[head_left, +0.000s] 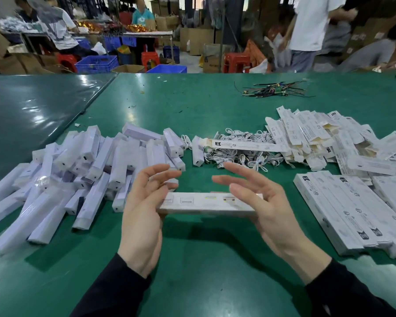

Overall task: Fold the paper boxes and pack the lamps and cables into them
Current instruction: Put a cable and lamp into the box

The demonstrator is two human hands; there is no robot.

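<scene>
The green desk (206, 259) carries all stock. A pile of wrapped lamps (82, 170) occupies the left side; flat unfolded boxes (325, 138) lie far right, with packed boxes (343, 211) stacked near right. White cables (236, 154) are heaped at centre (one printed box lies across them). The folded box (206, 203) is held level above the desk, near centre, between both hands: left hand (142, 216) and right hand (268, 209) support its ends, fingers spread wide and relaxed
</scene>
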